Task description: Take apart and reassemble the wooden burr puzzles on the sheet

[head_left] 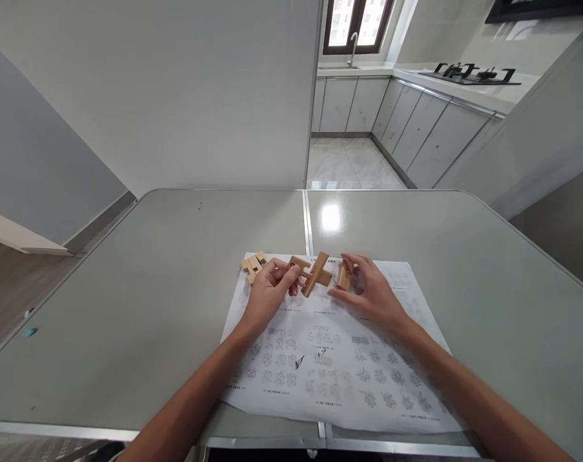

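Observation:
My left hand [270, 285] pinches one end of some joined wooden puzzle pieces [315, 274], notched bars that cross each other above the paper. To the right, my right hand [368, 289] has its thumb and fingers around a separate small wooden block [344, 276], which stands a little apart from the crossed pieces. More notched wooden pieces [255, 264] lie on the sheet's upper left corner, partly hidden behind my left hand. Under both hands is a white instruction sheet [329, 404] printed with rows of small assembly drawings.
The grey folding table [127, 308] has a metal seam down its middle. A small teal spot [30, 332] is near its left edge. Beyond the table are a white wall [214, 96], kitchen cabinets [416, 122] and a gas stove [469, 76].

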Motion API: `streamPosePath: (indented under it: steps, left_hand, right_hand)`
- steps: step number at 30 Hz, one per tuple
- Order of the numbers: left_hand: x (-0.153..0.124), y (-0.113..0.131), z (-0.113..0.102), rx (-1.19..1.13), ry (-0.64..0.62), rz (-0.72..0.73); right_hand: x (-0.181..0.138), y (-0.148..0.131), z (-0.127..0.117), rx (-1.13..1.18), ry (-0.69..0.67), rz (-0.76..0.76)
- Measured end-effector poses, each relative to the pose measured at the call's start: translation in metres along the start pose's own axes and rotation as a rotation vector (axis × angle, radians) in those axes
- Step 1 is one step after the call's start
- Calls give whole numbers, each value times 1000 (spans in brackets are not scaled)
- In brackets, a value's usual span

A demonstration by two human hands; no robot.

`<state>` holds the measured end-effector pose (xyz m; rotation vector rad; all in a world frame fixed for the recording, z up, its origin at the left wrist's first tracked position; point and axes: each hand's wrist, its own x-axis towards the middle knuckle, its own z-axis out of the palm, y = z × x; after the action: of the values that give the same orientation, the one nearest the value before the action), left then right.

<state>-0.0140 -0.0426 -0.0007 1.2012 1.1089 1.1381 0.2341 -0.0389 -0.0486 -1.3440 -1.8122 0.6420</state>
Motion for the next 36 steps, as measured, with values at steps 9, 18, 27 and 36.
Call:
streamPosePath:
  steps: [9, 18, 27, 36]
  left_hand:
    - [-1, -5, 2, -70, -50, -77]
    - [-4, -7, 7, -89, -139, -105]
    - [-7, -8, 8, -110, -243, -131]
    - [-4, -7, 5, -136, -211, -114]
  right_hand:
    - [-3, -5, 8, -224, -106, -215]
    - [-6, -19, 0, -46, -134, -155]
    - [-7, -31, -1, 14, -57, -318]
    - [-3, -28, -6, 0, -34, -309]
